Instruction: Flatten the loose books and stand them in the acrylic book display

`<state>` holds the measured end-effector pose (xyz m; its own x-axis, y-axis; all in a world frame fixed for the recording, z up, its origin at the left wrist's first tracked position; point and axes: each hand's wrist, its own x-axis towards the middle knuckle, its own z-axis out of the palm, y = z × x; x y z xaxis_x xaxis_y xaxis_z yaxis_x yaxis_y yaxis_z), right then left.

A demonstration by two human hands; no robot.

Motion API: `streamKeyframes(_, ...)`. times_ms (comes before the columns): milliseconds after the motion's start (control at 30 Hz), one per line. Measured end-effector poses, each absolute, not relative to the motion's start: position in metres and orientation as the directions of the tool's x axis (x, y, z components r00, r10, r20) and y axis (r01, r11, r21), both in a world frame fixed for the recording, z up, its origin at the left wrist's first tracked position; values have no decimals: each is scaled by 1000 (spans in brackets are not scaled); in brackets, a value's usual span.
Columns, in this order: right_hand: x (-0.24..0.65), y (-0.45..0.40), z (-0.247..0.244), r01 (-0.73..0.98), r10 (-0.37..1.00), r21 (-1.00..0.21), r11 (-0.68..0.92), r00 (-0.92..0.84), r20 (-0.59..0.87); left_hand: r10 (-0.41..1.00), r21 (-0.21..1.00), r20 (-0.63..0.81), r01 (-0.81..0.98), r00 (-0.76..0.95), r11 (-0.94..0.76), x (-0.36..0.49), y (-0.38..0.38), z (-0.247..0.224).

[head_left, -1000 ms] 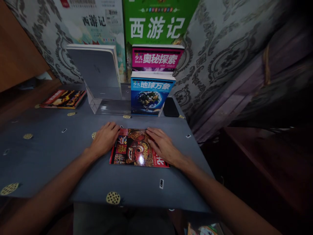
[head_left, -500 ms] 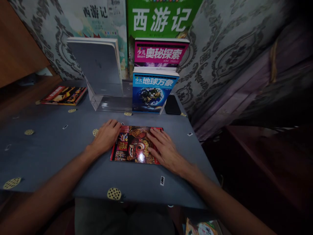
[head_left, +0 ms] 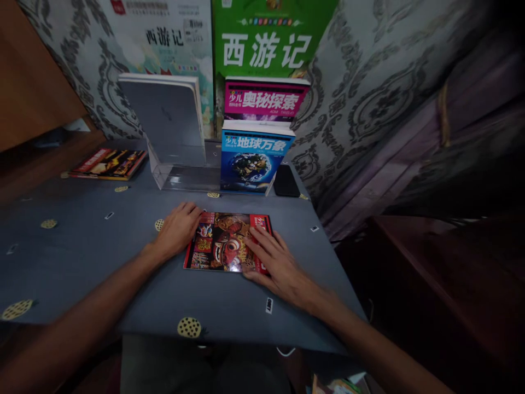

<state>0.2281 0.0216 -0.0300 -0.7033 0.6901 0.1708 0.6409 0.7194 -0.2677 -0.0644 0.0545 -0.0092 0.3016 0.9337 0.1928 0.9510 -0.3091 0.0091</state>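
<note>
A glossy red book (head_left: 225, 241) with a colourful mask on its cover lies flat and sideways on the grey tablecloth (head_left: 164, 301). My right hand (head_left: 276, 262) rests on the book's right part with its fingers spread. At the book's upper left edge lies my left hand (head_left: 180, 227), fingers bent and close together, the tips by the corner; whether they grip the edge cannot be made out. Behind the book, a clear stand (head_left: 186, 180) carries a grey-covered book (head_left: 168, 117) on the left and a blue book with a globe (head_left: 250, 164) on the right.
Behind the blue book stand a magenta book (head_left: 266, 101), a tall green book (head_left: 266, 49) and a pale one (head_left: 164, 22). A black phone (head_left: 286, 180) lies right of the stand. More books (head_left: 109, 163) lie at the back left. A purple curtain (head_left: 394, 153) hangs at right.
My right hand has slid slightly down on the cover, showing more of its red right edge. My left hand has hardly moved. The view has tilted up slightly.
</note>
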Motion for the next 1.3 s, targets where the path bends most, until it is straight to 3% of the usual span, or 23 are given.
streamKeyframes(233,220,25,-23,654,714,-302,694,-678,174,905,-44,255,939,342,-342,-64,63,-5)
streamKeyframes(433,224,60,-29,708,773,-312,633,-562,293,807,-90,271,849,524,-521,-22,62,-4)
streamKeyframes(667,233,64,-43,753,820,-331,569,-491,293,778,-34,303,822,550,-568,-5,67,-21)
streamKeyframes(1300,249,-18,-30,701,727,-254,666,-536,429,765,86,342,793,545,-603,-12,71,-24)
